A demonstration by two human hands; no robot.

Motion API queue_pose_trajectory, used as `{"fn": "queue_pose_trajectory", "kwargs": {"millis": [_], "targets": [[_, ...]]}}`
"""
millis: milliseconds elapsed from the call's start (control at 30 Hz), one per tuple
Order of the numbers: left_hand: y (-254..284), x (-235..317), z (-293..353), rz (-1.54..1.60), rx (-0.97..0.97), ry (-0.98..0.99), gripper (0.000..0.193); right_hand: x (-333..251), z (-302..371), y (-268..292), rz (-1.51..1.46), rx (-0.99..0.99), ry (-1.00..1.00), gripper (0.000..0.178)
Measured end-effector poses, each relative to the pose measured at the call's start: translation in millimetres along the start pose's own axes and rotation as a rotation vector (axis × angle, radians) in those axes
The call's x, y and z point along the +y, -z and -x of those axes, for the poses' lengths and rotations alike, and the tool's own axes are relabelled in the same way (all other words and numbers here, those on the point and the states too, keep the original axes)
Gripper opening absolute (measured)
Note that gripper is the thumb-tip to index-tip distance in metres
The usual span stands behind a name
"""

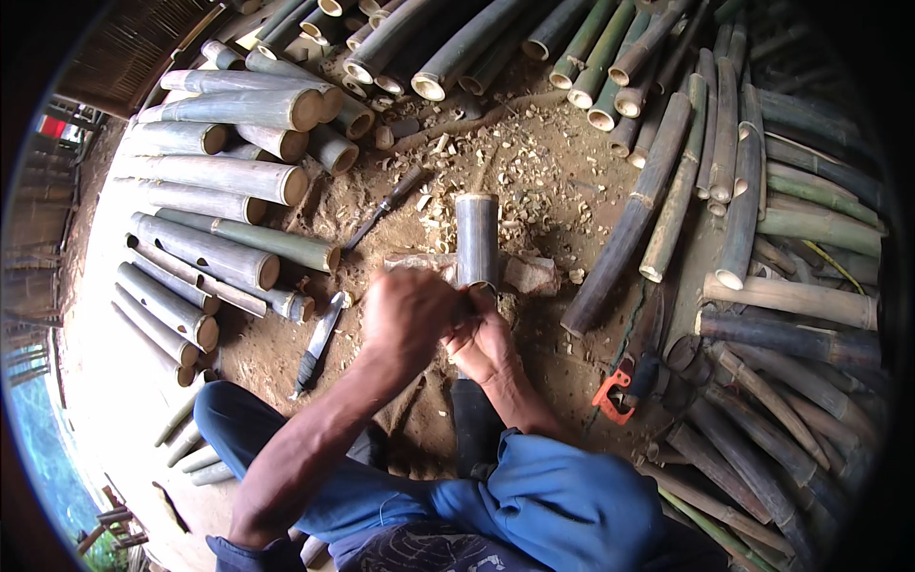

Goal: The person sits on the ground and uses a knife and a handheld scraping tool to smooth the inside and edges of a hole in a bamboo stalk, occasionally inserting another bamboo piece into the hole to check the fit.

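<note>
A short grey-green bamboo section (pixel 477 234) lies in front of me, pointing away, across a rough piece of wood (pixel 530 275). At its near end my two hands meet. My left hand (pixel 410 310) is a closed fist, smeared by motion. Beside it, my right hand (pixel 481 341) has its palm turned up and its fingers curled, close to the bamboo's near rim. Something dark shows between the hands, but I cannot make out what it is. To the left, a knife with a dark wrapped handle (pixel 319 345) lies on the ground.
Another long-handled blade (pixel 386 207) lies beyond the knife. Pale shavings (pixel 534 191) litter the dirt. Cut bamboo lengths (pixel 229 176) are stacked at left, with more at the back and more bamboo (pixel 629 224) at right. An orange tool handle (pixel 613 396) lies near my right knee.
</note>
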State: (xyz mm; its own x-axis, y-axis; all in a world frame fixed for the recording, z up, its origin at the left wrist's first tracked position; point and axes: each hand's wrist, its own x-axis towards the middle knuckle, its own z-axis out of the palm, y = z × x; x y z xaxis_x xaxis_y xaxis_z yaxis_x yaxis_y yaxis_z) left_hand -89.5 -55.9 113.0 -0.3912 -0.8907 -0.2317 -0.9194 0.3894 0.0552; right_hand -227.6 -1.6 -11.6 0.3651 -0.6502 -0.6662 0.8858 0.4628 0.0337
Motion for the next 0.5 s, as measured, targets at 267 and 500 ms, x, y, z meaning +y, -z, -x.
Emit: {"fn": "queue_pose_trajectory", "kwargs": {"millis": [267,500], "targets": [[-28.4,-35.4,51.8,0.553,-0.244,0.449,0.037,-1.9,9.1,-27.7,0.567,0.143,0.02,0.017],[50.8,37.2,-18.5,-0.055,-0.203,0.04,0.009,-14.4,-0.1,7.1,-0.059,-0.099,0.023,0.022]]}}
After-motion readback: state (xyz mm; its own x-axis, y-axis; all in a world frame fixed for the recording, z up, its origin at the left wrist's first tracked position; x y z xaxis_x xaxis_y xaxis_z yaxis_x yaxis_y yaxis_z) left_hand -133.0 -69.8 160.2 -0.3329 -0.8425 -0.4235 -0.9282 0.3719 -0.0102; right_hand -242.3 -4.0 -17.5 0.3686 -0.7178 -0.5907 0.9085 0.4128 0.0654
